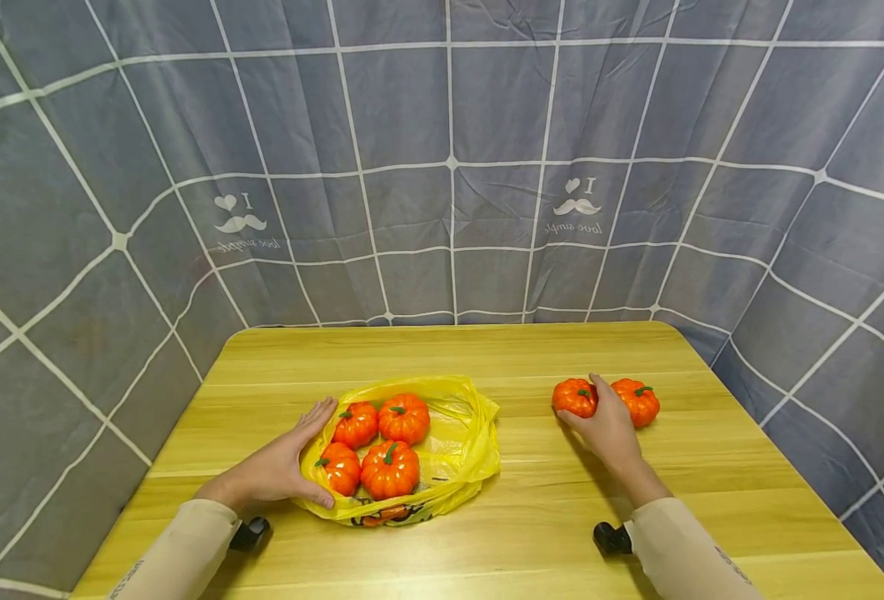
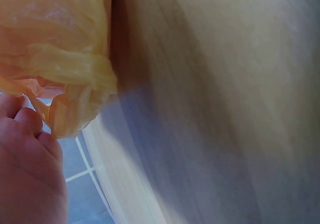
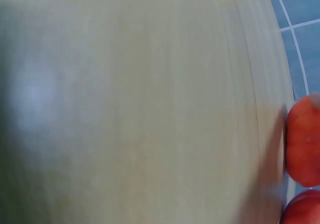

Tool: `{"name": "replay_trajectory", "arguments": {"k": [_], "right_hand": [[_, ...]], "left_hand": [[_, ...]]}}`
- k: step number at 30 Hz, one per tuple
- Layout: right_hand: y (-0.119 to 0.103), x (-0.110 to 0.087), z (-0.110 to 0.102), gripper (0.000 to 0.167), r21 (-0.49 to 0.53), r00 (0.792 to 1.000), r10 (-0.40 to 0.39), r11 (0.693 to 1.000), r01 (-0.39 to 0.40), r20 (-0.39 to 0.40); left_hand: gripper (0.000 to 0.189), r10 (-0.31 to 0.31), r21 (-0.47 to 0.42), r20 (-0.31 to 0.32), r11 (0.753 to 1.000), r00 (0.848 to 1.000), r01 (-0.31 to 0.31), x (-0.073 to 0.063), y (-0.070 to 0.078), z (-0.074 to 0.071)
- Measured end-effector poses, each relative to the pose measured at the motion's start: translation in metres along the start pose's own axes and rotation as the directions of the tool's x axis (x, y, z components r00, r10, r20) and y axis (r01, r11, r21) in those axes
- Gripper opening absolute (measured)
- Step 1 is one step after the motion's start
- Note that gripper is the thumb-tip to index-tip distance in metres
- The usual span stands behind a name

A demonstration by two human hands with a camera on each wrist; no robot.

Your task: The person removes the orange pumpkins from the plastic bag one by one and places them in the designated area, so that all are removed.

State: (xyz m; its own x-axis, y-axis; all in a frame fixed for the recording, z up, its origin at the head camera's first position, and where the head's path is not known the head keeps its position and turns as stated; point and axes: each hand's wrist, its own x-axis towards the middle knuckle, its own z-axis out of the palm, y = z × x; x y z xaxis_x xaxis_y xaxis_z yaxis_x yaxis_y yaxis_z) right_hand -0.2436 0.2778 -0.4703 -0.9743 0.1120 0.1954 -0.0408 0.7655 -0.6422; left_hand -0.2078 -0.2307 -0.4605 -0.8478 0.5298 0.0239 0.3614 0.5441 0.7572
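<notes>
A yellow plastic bag [image 1: 452,454] lies on the table with its mouth spread upward. Inside it sit several small orange pumpkins [image 1: 390,471] with green stems. My left hand [image 1: 284,462] grips the bag's left side, thumb at the front and fingers toward the back; in the left wrist view, fingers [image 2: 29,121] touch the bag's gathered edge [image 2: 75,99]. Over at the right, my right hand [image 1: 608,425] holds a pumpkin [image 1: 575,397] between thumb and fingers. Another pumpkin [image 1: 637,402] lies just right of that hand. The right wrist view catches two pumpkins at its right edge, one a pumpkin [image 3: 304,141] in full red-orange.
The wooden table [image 1: 524,533] has rounded far corners. A grey curtain [image 1: 501,208] with white grid lines hangs behind it and along both sides. Black wrist devices [image 1: 612,539] sit below the hands at the sleeves.
</notes>
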Motion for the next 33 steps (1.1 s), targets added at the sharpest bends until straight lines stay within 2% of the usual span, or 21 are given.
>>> {"name": "replay_trajectory", "arguments": {"k": [11, 18, 26, 33], "right_hand": [[-0.007, 0.004, 0.002, 0.083, 0.008, 0.989, -0.133, 0.991, 0.134, -0.070], [-0.021, 0.005, 0.002, 0.092, 0.005, 0.981, -0.185, 0.983, 0.186, -0.065], [-0.031, 0.003, 0.009, 0.100, 0.040, 0.962, -0.265, 0.963, 0.268, -0.062], [-0.037, -0.001, 0.017, 0.102, 0.062, 0.954, -0.293, 0.953, 0.296, -0.059]], "left_hand": [[0.137, -0.005, 0.011, 0.000, 1.000, 1.000, 0.005, 0.001, -0.001, 0.000], [0.137, -0.003, 0.026, -0.001, 1.000, 1.000, 0.003, 0.001, 0.001, 0.000], [0.137, -0.002, 0.037, -0.006, 0.999, 1.000, 0.002, 0.001, 0.001, -0.001], [0.137, 0.001, 0.032, -0.002, 0.999, 1.000, -0.001, 0.000, 0.001, -0.001]]}}
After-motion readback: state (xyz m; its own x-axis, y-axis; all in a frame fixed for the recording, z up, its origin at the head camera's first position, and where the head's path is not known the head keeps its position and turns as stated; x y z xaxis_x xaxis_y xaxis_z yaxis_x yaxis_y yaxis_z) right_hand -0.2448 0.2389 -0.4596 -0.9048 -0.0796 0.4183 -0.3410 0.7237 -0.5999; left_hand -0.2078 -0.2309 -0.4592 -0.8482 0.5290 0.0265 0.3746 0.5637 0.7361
